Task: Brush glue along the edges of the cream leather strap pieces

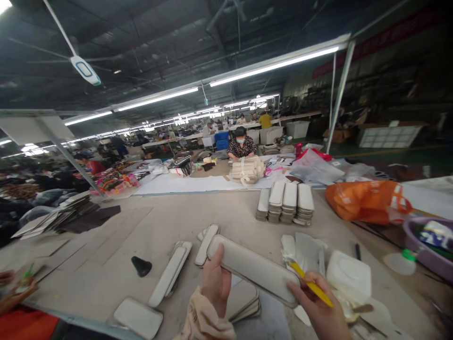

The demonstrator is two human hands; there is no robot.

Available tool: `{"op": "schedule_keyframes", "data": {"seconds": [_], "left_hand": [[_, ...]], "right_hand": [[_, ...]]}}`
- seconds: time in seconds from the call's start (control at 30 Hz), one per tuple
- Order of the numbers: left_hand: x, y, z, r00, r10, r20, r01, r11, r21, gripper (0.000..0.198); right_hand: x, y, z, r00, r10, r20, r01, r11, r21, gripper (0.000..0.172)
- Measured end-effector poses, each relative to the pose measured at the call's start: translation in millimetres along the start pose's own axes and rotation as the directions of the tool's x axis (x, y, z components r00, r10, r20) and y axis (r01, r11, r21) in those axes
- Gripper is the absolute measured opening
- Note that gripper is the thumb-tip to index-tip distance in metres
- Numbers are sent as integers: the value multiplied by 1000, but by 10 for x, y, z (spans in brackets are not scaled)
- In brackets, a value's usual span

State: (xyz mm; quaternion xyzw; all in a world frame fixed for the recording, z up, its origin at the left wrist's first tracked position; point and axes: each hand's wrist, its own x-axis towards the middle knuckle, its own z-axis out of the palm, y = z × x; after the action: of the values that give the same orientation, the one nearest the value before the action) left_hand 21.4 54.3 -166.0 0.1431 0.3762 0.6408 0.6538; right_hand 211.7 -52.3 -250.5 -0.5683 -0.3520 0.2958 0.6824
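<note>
My left hand (pixel 216 278) grips the left part of a long, pale padded panel (pixel 253 269) with rounded corners, thumb on top. At the panel's right end, my right hand (pixel 318 302) pinches its edge and also holds a slim yellow tool (pixel 313 285); the tool's exact kind is unclear. Below the panel lies a stack of similar pale pieces (pixel 244 300), partly hidden by my left hand. Left of my hands are a leaning row of long panels (pixel 171 271), a single panel (pixel 138 317) and a short stack (pixel 207 244).
Four-sided stacks of panels (pixel 289 200) stand farther back on the table. At right are a white plastic container (pixel 349 274), an orange bag (pixel 366 200) and a purple basin (pixel 430 257). A black cone-shaped object (pixel 141 266) lies left. A co-worker (pixel 242 144) sits opposite; another person's hands (pixel 21 285) show at left.
</note>
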Motion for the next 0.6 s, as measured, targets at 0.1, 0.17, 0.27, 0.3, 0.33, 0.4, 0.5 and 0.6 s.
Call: {"op": "schedule_keyframes", "data": {"seconds": [0.1,0.17,0.27,0.3,0.33,0.4,0.5,0.6], "left_hand": [[-98,-64,53,1000,-9,26,8,999,39,21],[-145,-104,69,1000,-10,26,8,997,79,19],[-162,-161,80,1000,16,26,-20,986,166,18],[-156,-180,84,999,24,34,-30,980,197,18],[-150,-199,90,999,24,44,-33,974,223,18],[-149,-239,105,999,2,54,-16,968,250,17],[-181,-303,130,999,-34,35,25,970,242,16],[-222,-362,155,998,-27,61,11,969,248,16]], "right_hand": [[-39,-9,-136,1000,-4,-3,4,999,38,38],[-74,-57,-199,1000,-16,-6,16,997,72,37],[-105,-142,-264,1000,-28,2,27,994,108,37],[-106,-162,-284,1000,-29,2,29,993,115,37],[-105,-177,-306,999,-32,0,32,992,121,36],[-100,-190,-355,999,-42,-9,43,991,127,35],[-94,-183,-435,999,-46,-21,48,991,125,34],[-82,-172,-511,999,-34,-12,35,993,115,36]]}}
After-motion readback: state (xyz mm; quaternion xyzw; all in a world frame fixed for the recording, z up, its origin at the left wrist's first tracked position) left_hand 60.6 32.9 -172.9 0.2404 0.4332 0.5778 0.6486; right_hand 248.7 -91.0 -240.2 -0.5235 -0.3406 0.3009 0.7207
